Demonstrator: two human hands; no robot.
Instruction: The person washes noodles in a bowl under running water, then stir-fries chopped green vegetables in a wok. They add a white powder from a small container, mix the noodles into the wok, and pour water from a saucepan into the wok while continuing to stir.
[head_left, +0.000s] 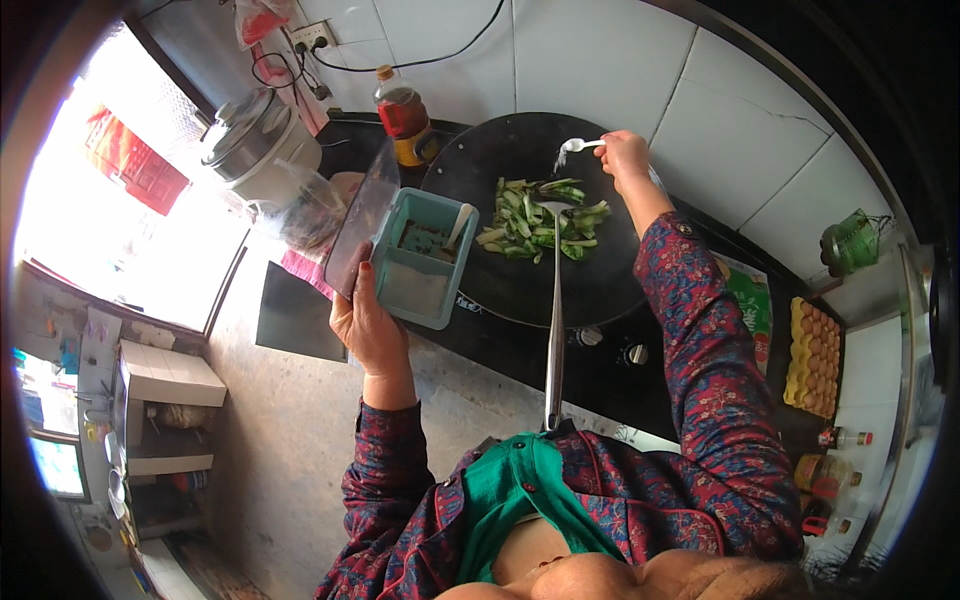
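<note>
My left hand (369, 330) holds a teal seasoning box (415, 300) with its clear lid raised. White granules fill the near compartment; the far one has dark residue and a white spoon (459, 226). My right hand (626, 159) grips a small white spoon (576, 145) tipped over a large dark wok (510, 146), and white granules fall from it. Chopped green vegetables (525, 221) lie in the wok. A metal spatula (556, 322) rests among them, its long handle reaching past the wok's near rim towards my body.
Left of the wok stand an oil bottle (405, 116), a lidded cooker (259, 142) and a plastic bag (300, 210). Stove knobs (636, 354) are at the front edge. To the right are a green packet (750, 304), a tray of eggs (814, 356) and several bottles (825, 476).
</note>
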